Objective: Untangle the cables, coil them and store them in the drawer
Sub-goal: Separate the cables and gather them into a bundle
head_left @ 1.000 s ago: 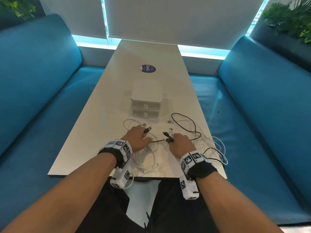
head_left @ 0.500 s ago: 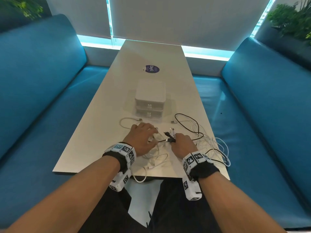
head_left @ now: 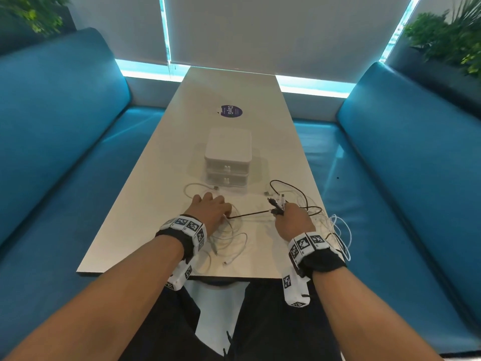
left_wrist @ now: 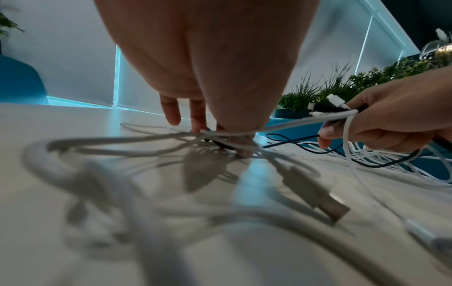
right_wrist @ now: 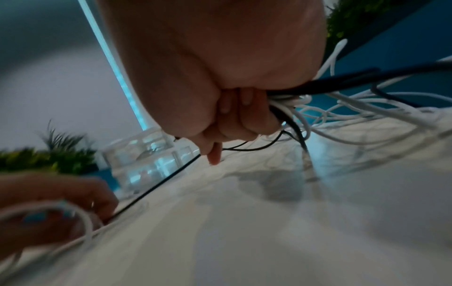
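Observation:
Several white cables and a black cable lie tangled on the near end of the white table. My left hand is down on the white loops, thumb and forefinger pinching one end of the black cable against the table; its other fingers point straight down. My right hand grips a bundle of black and white plugs and cords. The black cable runs taut between the hands. A white two-drawer box stands behind them, both drawers closed.
More white cable spills over the table's right edge. A loose USB plug lies near my left wrist. A round purple sticker is farther up the table. Blue benches flank both sides.
My hands have drawn apart: the right one moved right with its bundle and pulled the black cable taut. The left hand has come down onto the white loops.

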Motion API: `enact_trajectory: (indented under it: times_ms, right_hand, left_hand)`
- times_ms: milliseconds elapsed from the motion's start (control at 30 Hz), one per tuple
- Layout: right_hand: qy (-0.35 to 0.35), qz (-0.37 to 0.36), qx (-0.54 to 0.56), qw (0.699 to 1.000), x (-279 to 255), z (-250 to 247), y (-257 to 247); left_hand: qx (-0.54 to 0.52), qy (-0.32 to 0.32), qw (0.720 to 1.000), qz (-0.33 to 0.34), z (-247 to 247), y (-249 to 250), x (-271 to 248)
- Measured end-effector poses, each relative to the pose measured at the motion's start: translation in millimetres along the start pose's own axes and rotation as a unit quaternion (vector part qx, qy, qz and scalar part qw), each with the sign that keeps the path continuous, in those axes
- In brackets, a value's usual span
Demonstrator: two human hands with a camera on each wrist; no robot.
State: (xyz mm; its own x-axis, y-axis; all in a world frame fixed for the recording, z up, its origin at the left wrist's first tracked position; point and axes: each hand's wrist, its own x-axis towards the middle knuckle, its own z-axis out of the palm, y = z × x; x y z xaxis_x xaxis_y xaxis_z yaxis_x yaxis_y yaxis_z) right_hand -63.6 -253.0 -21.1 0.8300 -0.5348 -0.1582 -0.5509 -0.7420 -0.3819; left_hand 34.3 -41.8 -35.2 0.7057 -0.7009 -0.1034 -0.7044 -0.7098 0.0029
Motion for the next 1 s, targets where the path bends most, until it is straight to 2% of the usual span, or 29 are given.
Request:
enact_trajectory:
  times_ms: [67,167,267,333,467,567,733,800,933,1000]
  right_hand:
    - [0.002,-0.013,-0.046,0.999,-5,3,-3]
    - [-0.005,-0.09,-0.09,0.992,-16,10,-13]
    - [-0.046,-0.153,-0.103,0.982,-22,15,-24]
    - [-0.067,-0.16,-0.105,0.979,-22,16,-29]
    - [-0.061,-0.146,-0.086,0.984,-17,13,-31]
    - [-0.035,-0.106,-0.062,0.992,-10,7,-27]
    - [-0.003,-0.063,-0.062,0.996,-9,3,-23]
    - [-0.004,-0.082,-0.076,0.994,-12,5,-24]
    - [-0.043,-0.183,-0.115,0.975,-19,13,-32]
    - [-0.055,-0.199,-0.123,0.971,-20,17,-32]
  left_hand:
    - [0.018,0.002,1.0,0.004,1,3,-1]
    - [0.038,0.013,0.999,0.013,3,7,-1]
    - [0.045,0.029,0.998,0.02,5,9,-3]
    - [0.047,0.036,0.998,0.023,6,10,-5]
    - [0.039,0.031,0.999,0.01,7,7,-5]
    - [0.047,0.002,0.999,0.006,4,2,-1]
    - [0.037,-0.009,0.999,-0.003,4,7,2]
    - [0.024,-0.007,1.0,-0.008,2,10,3]
    - [0.018,-0.005,1.0,0.013,1,16,3]
    - [0.024,-0.002,1.0,0.019,3,18,1]
